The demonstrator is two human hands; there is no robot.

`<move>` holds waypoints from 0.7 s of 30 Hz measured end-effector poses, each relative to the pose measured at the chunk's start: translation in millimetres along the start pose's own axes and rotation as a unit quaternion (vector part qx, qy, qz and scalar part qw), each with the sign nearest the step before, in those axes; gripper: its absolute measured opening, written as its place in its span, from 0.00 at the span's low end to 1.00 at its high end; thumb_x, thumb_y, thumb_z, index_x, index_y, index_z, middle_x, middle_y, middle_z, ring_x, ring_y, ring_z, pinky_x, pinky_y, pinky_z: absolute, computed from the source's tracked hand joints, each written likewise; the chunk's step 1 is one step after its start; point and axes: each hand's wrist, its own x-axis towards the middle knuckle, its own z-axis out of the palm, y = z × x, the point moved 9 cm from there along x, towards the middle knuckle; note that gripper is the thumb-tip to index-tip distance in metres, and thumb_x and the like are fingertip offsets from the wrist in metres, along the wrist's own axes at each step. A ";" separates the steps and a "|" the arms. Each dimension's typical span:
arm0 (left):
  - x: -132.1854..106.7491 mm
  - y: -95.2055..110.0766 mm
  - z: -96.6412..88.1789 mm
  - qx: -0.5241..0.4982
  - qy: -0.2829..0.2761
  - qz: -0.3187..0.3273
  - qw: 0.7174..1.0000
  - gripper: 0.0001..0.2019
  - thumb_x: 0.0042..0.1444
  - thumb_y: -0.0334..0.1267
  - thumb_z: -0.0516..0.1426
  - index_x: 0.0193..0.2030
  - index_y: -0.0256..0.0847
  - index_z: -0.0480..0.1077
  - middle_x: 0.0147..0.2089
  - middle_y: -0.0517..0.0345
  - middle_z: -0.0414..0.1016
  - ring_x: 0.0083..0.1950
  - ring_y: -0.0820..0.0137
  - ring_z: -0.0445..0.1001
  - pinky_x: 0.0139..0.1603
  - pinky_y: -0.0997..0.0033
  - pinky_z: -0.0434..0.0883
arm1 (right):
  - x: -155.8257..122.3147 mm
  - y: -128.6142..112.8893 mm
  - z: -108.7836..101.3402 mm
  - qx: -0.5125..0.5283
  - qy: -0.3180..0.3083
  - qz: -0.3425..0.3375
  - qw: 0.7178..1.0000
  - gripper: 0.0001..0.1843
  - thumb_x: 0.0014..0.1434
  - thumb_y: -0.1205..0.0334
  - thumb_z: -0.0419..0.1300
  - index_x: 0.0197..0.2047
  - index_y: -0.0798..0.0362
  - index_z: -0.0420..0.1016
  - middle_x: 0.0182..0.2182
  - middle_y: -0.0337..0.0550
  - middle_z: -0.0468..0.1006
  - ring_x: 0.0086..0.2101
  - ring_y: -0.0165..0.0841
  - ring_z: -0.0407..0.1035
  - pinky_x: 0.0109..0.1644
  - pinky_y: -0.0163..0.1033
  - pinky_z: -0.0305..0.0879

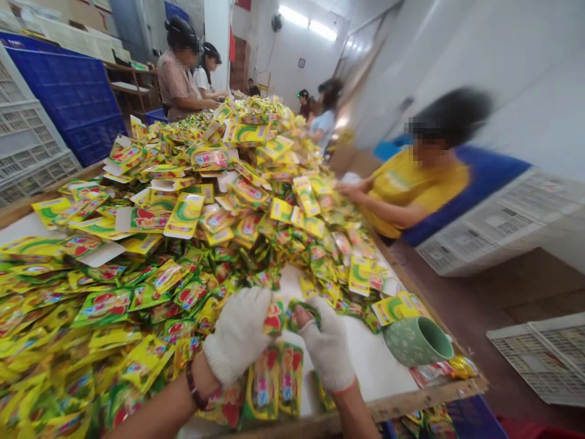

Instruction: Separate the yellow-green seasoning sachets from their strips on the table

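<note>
My left hand (pixel 240 334), in a white knitted glove, is closed on a small yellow-and-red box (pixel 275 316) printed with watermelon. Close beside it, my gloved right hand (pixel 328 344) pinches a green packet (pixel 295 316) between thumb and fingers; the thumb tip is bare. The packet is near the box's end, and I cannot tell whether they touch. Below my hands, several flat watermelon-printed packs (pixel 262 385) lie side by side on the white tabletop (pixel 356 353). Loose green and yellow packets (pixel 103 305) are heaped around my left forearm.
A big pile of yellow boxes (pixel 185 214) covers the table beyond my hands. At right, a green mug (pixel 411 341) lies tilted near the wooden table edge (pixel 425 399). A co-worker in yellow (pixel 411 183) stands at the right side. Crates (pixel 59 91) are stacked at left.
</note>
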 end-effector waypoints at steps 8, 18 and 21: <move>-3.7 14.1 7.8 -0.006 -0.011 0.071 0.997 0.09 0.54 0.39 0.56 0.41 0.40 0.68 0.42 0.49 0.71 0.45 0.57 0.68 0.48 0.52 0.65 | 7.0 -22.6 9.1 -0.143 -0.064 -0.047 0.986 0.17 0.63 0.59 0.46 0.23 0.51 0.62 0.20 0.37 0.63 0.24 0.29 0.58 0.29 0.34 0.53; -6.7 18.9 0.4 -0.002 0.030 0.072 0.997 0.12 0.53 0.39 0.57 0.44 0.40 0.68 0.44 0.49 0.71 0.45 0.57 0.68 0.47 0.54 0.66 | -3.3 5.7 0.3 -0.060 -0.013 0.000 0.998 0.10 0.61 0.55 0.53 0.34 0.52 0.66 0.28 0.41 0.72 0.30 0.33 0.66 0.34 0.36 0.62; -8.3 18.3 1.4 0.010 0.035 0.058 0.998 0.13 0.54 0.40 0.57 0.46 0.40 0.67 0.45 0.49 0.71 0.45 0.57 0.68 0.46 0.54 0.67 | -8.6 -2.9 -2.6 -0.102 0.073 -0.042 0.991 0.09 0.62 0.56 0.52 0.35 0.52 0.67 0.28 0.43 0.74 0.30 0.34 0.67 0.35 0.37 0.62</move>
